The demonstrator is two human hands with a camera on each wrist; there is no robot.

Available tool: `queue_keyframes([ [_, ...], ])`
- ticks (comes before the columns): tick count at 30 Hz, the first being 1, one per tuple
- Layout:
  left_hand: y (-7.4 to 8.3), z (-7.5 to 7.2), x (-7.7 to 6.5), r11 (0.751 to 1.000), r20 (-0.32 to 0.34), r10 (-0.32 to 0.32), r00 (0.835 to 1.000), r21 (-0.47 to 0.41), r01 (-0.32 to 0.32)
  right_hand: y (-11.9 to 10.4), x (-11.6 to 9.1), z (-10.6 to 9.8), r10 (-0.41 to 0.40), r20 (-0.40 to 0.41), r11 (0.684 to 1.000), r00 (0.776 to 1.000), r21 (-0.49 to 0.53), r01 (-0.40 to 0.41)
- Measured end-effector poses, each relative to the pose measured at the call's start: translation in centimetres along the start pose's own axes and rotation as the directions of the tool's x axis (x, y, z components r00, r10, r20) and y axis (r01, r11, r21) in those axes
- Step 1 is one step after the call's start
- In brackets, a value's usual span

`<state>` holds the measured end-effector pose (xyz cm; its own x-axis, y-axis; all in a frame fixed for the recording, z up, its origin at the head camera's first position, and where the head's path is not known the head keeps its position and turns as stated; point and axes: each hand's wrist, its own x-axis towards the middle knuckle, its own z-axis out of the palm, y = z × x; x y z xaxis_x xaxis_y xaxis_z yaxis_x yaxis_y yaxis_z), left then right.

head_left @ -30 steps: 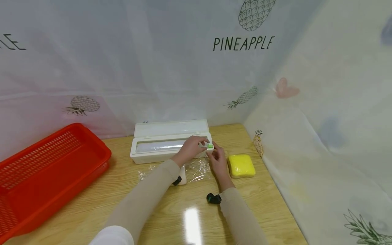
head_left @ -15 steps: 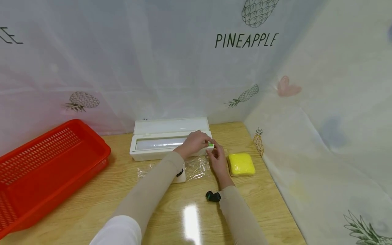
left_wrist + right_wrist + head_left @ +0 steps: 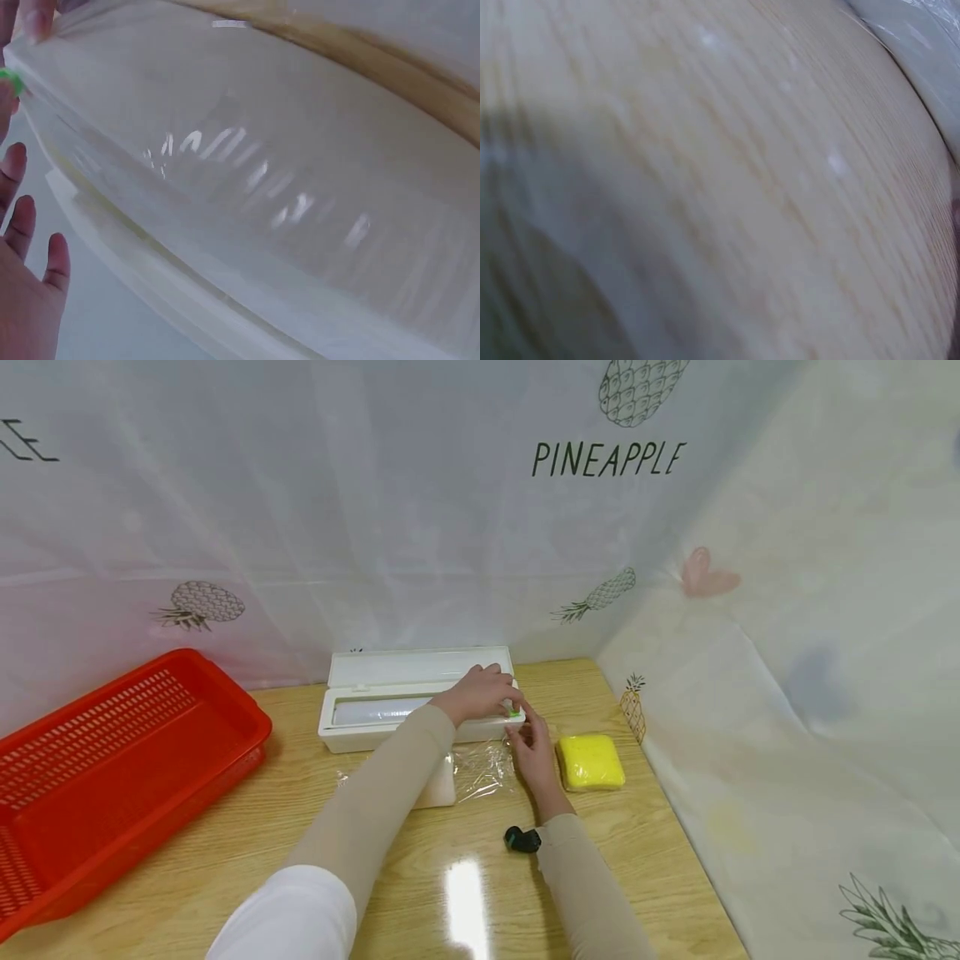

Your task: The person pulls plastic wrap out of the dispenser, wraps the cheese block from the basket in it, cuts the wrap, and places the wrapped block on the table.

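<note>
A white cling film dispenser [image 3: 360, 740] stands at the back of the table, lid [image 3: 420, 667] raised. Inside lies its film roll [image 3: 375, 711]. My left hand [image 3: 480, 692] reaches across to the dispenser's right end, finger and thumb pinching the small green cutter [image 3: 10, 81]; its other fingers [image 3: 22, 221] are spread in the left wrist view. My right hand [image 3: 536, 756] grips the dispenser's right front corner between thumb and fingers. Clear film [image 3: 483, 768] hangs from the front onto the table, over a white flat block [image 3: 441, 787] partly hidden by my left sleeve.
A red plastic basket [image 3: 135, 768] stands at the left. Right of my right hand lies a yellow square block [image 3: 590, 762] in clear wrap. A patterned curtain [image 3: 420, 510] rises behind the wooden table [image 3: 405, 893]. The right wrist view shows mainly blurred tabletop [image 3: 727, 187].
My left hand has shifted a little right and back at the green cutter, and its forearm has swung right. My right hand keeps its place at the dispenser's corner.
</note>
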<state>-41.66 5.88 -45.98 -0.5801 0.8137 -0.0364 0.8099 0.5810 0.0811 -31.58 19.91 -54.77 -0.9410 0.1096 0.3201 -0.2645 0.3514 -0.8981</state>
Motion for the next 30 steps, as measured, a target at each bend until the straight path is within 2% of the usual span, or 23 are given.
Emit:
queue_keyframes([
  [3, -0.5, -0.2, -0.1, 0.998, 0.041, -0.006, 0.999, -0.058, 0.008, 0.3, 0.0, 0.2, -0.015, -0.003, 1.0, 1.0, -0.005, 0.015],
  [5, -0.9, -0.1, 0.0, 0.994, 0.065, -0.005, 0.998, -0.104, 0.011, 1.3, 0.2, 0.4, -0.011, -0.011, 1.0, 1.0, -0.009, 0.01],
  [10, -1.9, 0.5, 0.3, 0.976, 0.108, 0.014, 0.994, -0.217, 0.01, 4.1, 0.5, 0.7, 0.047, -0.016, 0.999, 0.999, -0.005, -0.047],
  [13, -2.3, 0.7, 0.3, 0.967, 0.128, 0.02, 0.992, -0.253, 0.013, 4.6, 0.6, 0.8, 0.074, -0.009, 0.997, 0.997, 0.027, -0.074],
  [19, -3.0, 0.7, -0.3, 0.973, 0.127, 0.024, 0.992, -0.231, 0.005, 3.8, 0.6, 0.9, 0.102, 0.014, 0.993, 0.995, 0.061, -0.103],
  [26, -3.8, 0.4, -1.8, 0.968, 0.133, 0.01, 0.991, -0.252, 0.024, 0.6, 0.1, 0.2, 0.074, 0.037, 0.996, 0.997, 0.056, -0.076],
  [30, -4.1, 0.0, -2.6, 0.966, 0.146, 0.014, 0.989, -0.256, 0.024, 1.3, 0.2, 0.3, 0.069, 0.018, 0.997, 0.997, 0.045, -0.069],
])
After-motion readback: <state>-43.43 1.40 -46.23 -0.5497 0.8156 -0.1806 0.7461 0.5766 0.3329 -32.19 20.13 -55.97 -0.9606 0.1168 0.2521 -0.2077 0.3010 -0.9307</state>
